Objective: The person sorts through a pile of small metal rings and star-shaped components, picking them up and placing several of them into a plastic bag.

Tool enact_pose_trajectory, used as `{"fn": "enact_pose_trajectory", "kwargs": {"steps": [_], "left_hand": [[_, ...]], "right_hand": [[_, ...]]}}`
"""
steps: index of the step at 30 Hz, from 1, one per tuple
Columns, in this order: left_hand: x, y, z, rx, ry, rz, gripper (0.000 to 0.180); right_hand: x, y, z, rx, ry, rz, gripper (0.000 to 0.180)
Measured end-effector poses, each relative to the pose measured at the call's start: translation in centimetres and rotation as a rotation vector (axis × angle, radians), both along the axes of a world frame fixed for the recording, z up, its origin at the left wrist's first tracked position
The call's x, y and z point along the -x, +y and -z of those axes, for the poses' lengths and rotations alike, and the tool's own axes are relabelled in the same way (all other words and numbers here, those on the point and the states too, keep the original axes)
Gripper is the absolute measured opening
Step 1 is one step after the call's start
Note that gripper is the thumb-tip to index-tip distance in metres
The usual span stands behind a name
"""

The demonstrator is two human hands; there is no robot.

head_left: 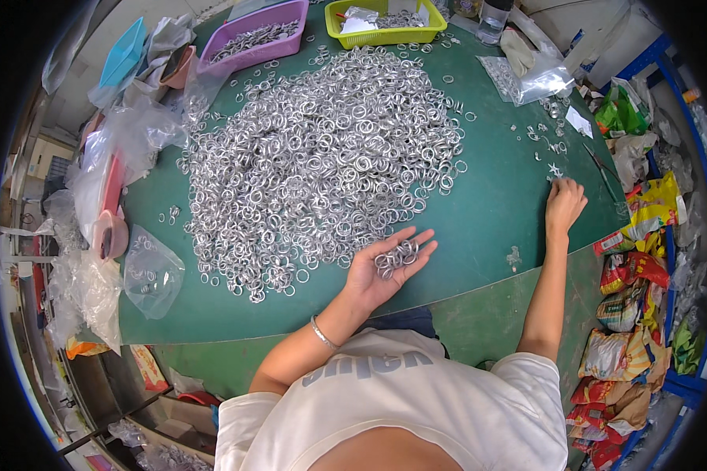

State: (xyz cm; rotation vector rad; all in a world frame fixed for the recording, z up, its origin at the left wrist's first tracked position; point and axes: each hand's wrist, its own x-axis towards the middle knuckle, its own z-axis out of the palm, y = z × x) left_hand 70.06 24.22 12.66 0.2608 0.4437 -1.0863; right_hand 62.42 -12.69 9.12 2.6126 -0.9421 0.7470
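A broad heap of silvery metal rings covers the middle of the green table. At the heap's near right edge my left hand is palm up, fingers loosely curled, cradling a small cluster of metal rings. Far to the right, my right hand rests on the table with its fingers bent together. Small silvery pieces lie just beyond its fingertips. Whether anything is pinched in those fingers is hidden.
Purple and yellow-green baskets of metal pieces stand at the back. Scissors and a clear bag lie at the right. A roll of tape and plastic bags line the left edge. Blue shelving stands beyond the right edge.
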Motion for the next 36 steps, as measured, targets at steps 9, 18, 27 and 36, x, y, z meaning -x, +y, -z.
{"fn": "enact_pose_trajectory", "kwargs": {"steps": [9, 18, 27, 36], "left_hand": [[0.4, 0.3, 2.6, 0.065, -0.066, 0.04, 0.028], [1.0, 1.3, 3.3, -0.016, -0.152, 0.06, 0.027], [1.2, 0.4, 2.4, -0.19, -0.094, 0.055, 0.026], [0.9, 1.1, 2.7, -0.105, -0.122, 0.077, 0.033]], "right_hand": [[-6.0, 14.5, -1.4, -0.558, -0.191, -0.761, 0.026], [-5.2, 14.5, -2.1, -2.149, -0.82, -0.478, 0.018], [-8.5, 17.9, -0.4, -0.655, -0.018, -0.339, 0.03], [-7.0, 15.4, 0.1, -1.085, -0.356, -0.361, 0.021]]}}
